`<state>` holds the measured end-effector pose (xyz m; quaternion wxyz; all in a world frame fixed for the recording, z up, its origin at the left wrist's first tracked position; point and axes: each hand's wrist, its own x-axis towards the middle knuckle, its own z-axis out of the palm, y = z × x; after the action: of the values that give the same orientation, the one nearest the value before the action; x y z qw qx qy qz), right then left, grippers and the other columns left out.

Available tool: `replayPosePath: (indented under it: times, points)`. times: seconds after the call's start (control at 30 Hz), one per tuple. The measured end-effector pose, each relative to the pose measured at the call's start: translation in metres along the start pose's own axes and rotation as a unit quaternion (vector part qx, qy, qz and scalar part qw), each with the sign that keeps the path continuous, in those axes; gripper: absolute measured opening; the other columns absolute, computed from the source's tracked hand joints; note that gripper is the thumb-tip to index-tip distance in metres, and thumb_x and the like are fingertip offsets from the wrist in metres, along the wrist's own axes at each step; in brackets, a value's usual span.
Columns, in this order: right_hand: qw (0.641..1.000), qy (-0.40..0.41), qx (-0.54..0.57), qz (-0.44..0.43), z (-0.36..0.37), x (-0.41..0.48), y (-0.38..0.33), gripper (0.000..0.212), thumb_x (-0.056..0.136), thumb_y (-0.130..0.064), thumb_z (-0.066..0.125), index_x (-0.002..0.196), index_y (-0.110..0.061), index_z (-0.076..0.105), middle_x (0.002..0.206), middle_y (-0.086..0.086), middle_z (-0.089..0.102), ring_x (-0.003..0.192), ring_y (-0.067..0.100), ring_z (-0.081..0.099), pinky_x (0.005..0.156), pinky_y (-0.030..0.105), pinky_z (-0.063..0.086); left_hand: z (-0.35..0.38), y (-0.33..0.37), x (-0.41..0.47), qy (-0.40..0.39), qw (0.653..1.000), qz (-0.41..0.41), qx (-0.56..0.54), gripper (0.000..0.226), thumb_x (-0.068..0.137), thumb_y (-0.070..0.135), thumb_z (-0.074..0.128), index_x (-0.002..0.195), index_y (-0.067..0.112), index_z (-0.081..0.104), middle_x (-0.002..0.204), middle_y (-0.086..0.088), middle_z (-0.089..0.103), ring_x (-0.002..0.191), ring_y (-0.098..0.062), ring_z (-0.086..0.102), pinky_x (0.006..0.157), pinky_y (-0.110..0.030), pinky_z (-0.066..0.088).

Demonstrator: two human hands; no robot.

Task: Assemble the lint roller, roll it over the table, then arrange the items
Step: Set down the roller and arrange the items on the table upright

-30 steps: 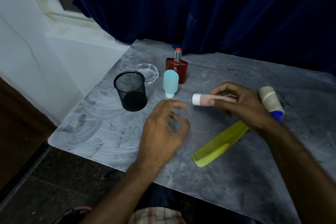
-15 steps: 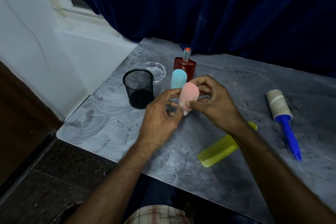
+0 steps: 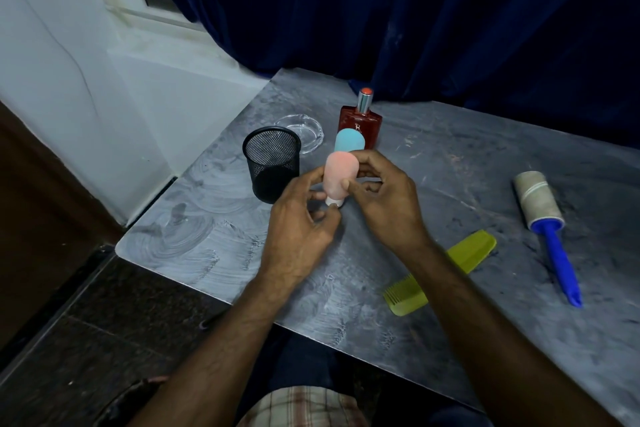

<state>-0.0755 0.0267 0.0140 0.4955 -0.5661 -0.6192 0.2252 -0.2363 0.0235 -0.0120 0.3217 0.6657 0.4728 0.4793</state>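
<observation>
**Pink Bottle Held Cap-Down Between Two Hands**

Gripped the pink bottle (image 3: 341, 170) in the right hand (image 3: 384, 206), thumb across the front and fingers curled behind, rounded end up and white cap down. Set the left hand (image 3: 298, 236) close against it from the other side, fingers curled, one fingertip at the cap; could not tell whether pinching the cap or only touching it. Held both hands close together, just above the grey table (image 3: 485, 156).

Left the lint roller (image 3: 540, 208) lying at the right of the table, well apart from both hands, paper roll seated on the blue handle, roll toward the far side and handle pointing at the near edge.

Seen elsewhere on the table:
- A yellow-green comb (image 3: 471, 250) lying flat between the right forearm and the roller, partly hidden under that forearm.
- A blue bottle (image 3: 349, 140) upright just behind the pink one.
- A red perfume bottle (image 3: 362, 123) directly behind the blue bottle.
- A glass ashtray (image 3: 306, 132) to the left of the perfume.
- A black mesh cup (image 3: 272, 163) upright, near the left fingers.

Backed by a dark blue curtain (image 3: 415, 17), with a white wall at left.
</observation>
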Motion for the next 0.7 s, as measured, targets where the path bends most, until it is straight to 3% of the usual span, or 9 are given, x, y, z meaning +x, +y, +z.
replayPosePath:
  times: [0.17, 0.3, 0.43, 0.7]
  points:
    - [1.000, -0.004, -0.025, -0.003, 0.001, -0.007, 0.001, 0.029, 0.095, -0.012, 0.072, 0.123, -0.019, 0.068, 0.111, -0.010, 0.074, 0.101, 0.003, 0.070, 0.085, 0.023, 0.059, -0.003, -0.005, -0.004, -0.024, 1.000, -0.002, 0.017, 0.061, 0.088, 0.012, 0.075, 0.148, 0.016, 0.061, 0.133, -0.001, 0.070, 0.106, 0.003, 0.070, 0.081, -0.003, 0.052]
    - [0.999, -0.008, -0.042, -0.008, 0.002, -0.012, 0.001, 0.029, 0.096, -0.016, 0.070, 0.124, -0.025, 0.067, 0.115, -0.010, 0.073, 0.105, 0.006, 0.069, 0.085, 0.028, 0.060, -0.004, -0.005, -0.010, -0.032, 0.999, -0.005, 0.008, 0.061, 0.088, 0.021, 0.072, 0.148, 0.024, 0.059, 0.132, 0.004, 0.069, 0.106, 0.002, 0.071, 0.077, -0.005, 0.054]
    - [0.999, -0.002, -0.048, -0.010, 0.003, -0.017, 0.000, 0.029, 0.097, -0.019, 0.068, 0.124, -0.029, 0.066, 0.117, -0.012, 0.071, 0.106, 0.005, 0.067, 0.086, 0.026, 0.060, -0.005, -0.002, -0.012, -0.037, 0.999, -0.010, 0.008, 0.062, 0.088, 0.026, 0.070, 0.148, 0.027, 0.058, 0.134, 0.006, 0.067, 0.108, 0.000, 0.071, 0.076, -0.007, 0.055]
    - [0.999, -0.010, -0.050, -0.006, 0.001, -0.017, -0.003, 0.030, 0.098, -0.019, 0.068, 0.126, -0.029, 0.065, 0.121, -0.012, 0.070, 0.108, 0.002, 0.066, 0.084, 0.014, 0.055, -0.005, -0.004, -0.013, -0.035, 0.999, -0.008, 0.011, 0.061, 0.090, 0.017, 0.074, 0.149, 0.025, 0.059, 0.135, 0.004, 0.068, 0.107, 0.001, 0.072, 0.076, -0.007, 0.055]
